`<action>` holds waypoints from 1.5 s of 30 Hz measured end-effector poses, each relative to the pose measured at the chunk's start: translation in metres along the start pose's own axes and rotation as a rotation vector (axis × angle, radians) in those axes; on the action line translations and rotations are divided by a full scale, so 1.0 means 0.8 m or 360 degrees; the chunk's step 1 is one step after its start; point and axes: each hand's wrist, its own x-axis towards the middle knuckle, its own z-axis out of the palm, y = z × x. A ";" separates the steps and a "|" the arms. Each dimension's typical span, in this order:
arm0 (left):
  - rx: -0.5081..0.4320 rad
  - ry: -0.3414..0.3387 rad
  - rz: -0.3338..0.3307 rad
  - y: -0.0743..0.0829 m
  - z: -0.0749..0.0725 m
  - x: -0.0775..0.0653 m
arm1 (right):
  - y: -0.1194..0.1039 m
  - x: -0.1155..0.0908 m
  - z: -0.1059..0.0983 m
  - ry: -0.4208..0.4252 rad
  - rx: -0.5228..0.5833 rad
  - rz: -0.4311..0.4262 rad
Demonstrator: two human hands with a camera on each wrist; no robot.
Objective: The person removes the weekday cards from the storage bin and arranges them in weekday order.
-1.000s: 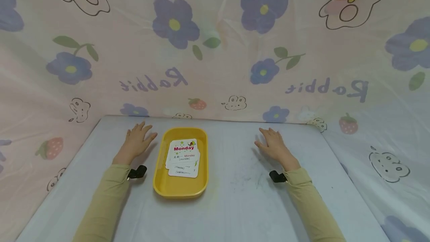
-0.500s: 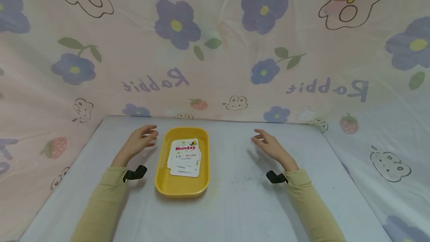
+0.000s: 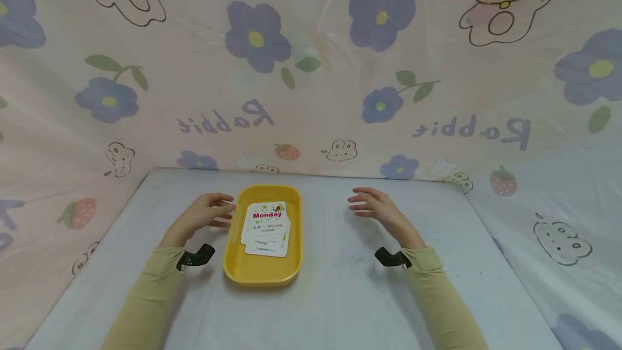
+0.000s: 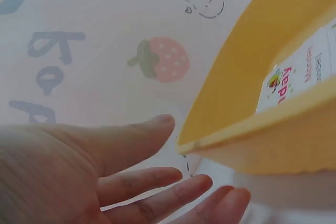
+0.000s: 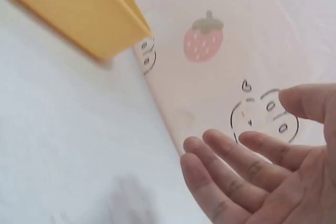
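Observation:
A yellow tray (image 3: 262,274) lies on the white table, left of the middle. In it is a loose stack of cards (image 3: 267,228), the top one printed "Monday". My left hand (image 3: 201,216) is at the tray's left side, fingertips right at the rim, fingers loosely extended. In the left wrist view the thumb and fingers of that hand point toward a corner of the yellow tray (image 4: 226,93), with part of a card (image 4: 294,77) showing inside. Some way right of the tray hovers my right hand (image 3: 384,214), fingers relaxed, holding nothing.
The white table (image 3: 335,296) ends against an upright cloth (image 3: 311,96) printed with flowers, rabbits and strawberries. The same cloth also hangs at the left and right sides. A black wrist camera (image 3: 196,256) is strapped to the left wrist, another black camera (image 3: 391,257) to the right.
Both hands have turned from palm-down toward palms facing each other and moved inward. The left has come up to the tray's rim, the right somewhat closer to it. Tray and cards stay put.

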 end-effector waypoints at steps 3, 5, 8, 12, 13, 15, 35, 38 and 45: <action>-0.0017 -0.0009 -0.0021 -0.001 0.004 0.001 | -0.009 -0.002 0.014 -0.0027 0.0096 0.0021; -0.0026 -0.0016 -0.0026 -0.002 0.006 0.002 | -0.015 -0.002 0.023 -0.0048 0.0121 0.0031; -0.0049 -0.0020 -0.0025 -0.001 0.007 0.002 | -0.025 -0.002 0.037 -0.0079 0.0142 0.0037; -0.0047 0.0005 -0.0028 -0.001 0.008 0.003 | -0.037 -0.001 0.059 -0.0127 0.0170 0.0044; -0.0044 0.0010 -0.0031 -0.001 0.009 0.003 | -0.040 0.000 0.065 -0.0139 0.0177 0.0051; -0.0025 0.0009 -0.0042 -0.001 0.009 0.004 | -0.044 0.000 0.077 -0.0175 0.0173 0.0053; 0.0013 -0.0066 -0.0063 -0.002 0.014 0.005 | -0.060 0.016 0.178 -0.0268 0.0547 0.0212; -0.0002 -0.0055 -0.0075 0.000 0.015 0.004 | -0.059 0.015 0.195 -0.0293 0.0563 0.0227; 0.0013 -0.0064 -0.0070 0.000 0.015 0.001 | -0.047 0.016 0.230 -0.0209 0.0624 0.0365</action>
